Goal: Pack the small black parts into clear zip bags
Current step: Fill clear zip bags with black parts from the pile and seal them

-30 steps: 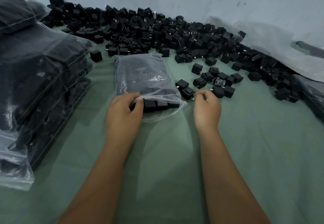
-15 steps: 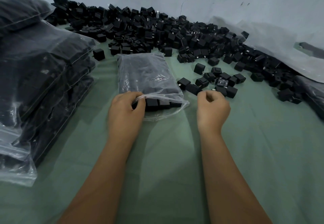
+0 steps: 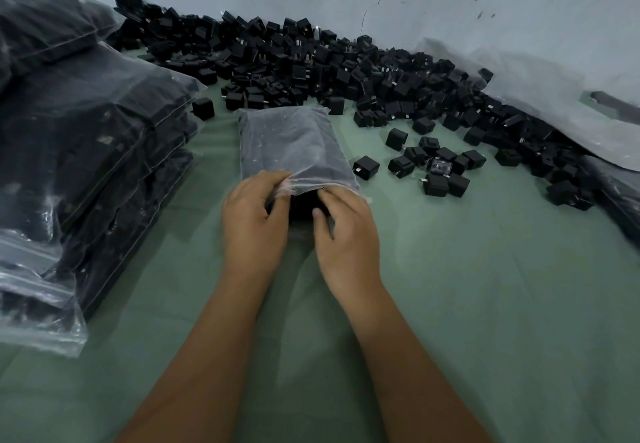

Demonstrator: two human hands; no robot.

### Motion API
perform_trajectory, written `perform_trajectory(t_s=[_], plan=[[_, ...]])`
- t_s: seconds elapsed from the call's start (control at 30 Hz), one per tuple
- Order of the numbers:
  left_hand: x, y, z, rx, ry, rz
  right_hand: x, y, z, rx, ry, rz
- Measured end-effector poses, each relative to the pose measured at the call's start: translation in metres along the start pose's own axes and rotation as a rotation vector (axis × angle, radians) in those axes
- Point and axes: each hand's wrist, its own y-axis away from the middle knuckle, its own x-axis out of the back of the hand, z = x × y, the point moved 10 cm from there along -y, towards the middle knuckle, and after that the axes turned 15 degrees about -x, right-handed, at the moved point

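A clear zip bag [image 3: 294,144] full of small black parts lies flat on the green cloth [image 3: 467,286], mouth toward me. My left hand [image 3: 254,220] pinches the upper lip of the bag's mouth and lifts it. My right hand [image 3: 346,234] is at the mouth with thumb and curled fingers round a black part [image 3: 304,205], which sits partly inside the opening. Most of that part is hidden by my fingers. A long heap of loose black parts [image 3: 311,61] runs along the wall behind the bag.
A tall stack of filled zip bags [image 3: 86,151] stands at the left. A small cluster of loose parts [image 3: 436,168] lies right of the bag. Crumpled plastic sheeting [image 3: 536,96] covers the far right by the wall.
My right hand picked a part from the cluster beside the bag and carried it left to the bag's mouth. My left hand kept its pinch on the bag's lip.
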Motion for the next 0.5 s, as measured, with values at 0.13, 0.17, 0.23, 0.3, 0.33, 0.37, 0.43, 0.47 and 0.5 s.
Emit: perform_trajectory(t_s=[0.13, 0.17, 0.23, 0.3, 0.33, 0.37, 0.43, 0.47, 0.5], plan=[[-0.002, 0.003, -0.002, 0.015, -0.012, -0.030, -0.015, 0.008, -0.004, 0.063, 0.199, -0.065], [-0.004, 0.003, -0.003, 0.019, -0.026, -0.053, -0.017, 0.008, -0.005, 0.070, 0.213, -0.068], [-0.006, 0.003, -0.001, 0.004, -0.055, -0.083, -0.020, 0.007, -0.012, 0.093, 0.208, -0.080], [-0.005, 0.001, 0.005, -0.031, -0.081, -0.081, -0.028, 0.004, -0.020, 0.119, 0.230, -0.122], [-0.005, 0.001, 0.007, -0.044, -0.098, -0.078, -0.034, 0.000, -0.023, 0.121, 0.259, -0.154], [-0.005, 0.001, 0.008, -0.051, -0.109, -0.076, -0.038, -0.004, -0.025, 0.126, 0.300, -0.170], [-0.006, 0.001, 0.007, -0.045, -0.100, -0.070, -0.042, -0.013, -0.026, 0.127, 0.415, -0.179], [-0.007, 0.001, 0.007, -0.039, -0.087, -0.067, -0.047, -0.018, -0.024, 0.115, 0.497, -0.205], [-0.007, 0.001, 0.006, -0.036, -0.075, -0.065, -0.056, -0.024, -0.023, 0.103, 0.579, -0.250]])
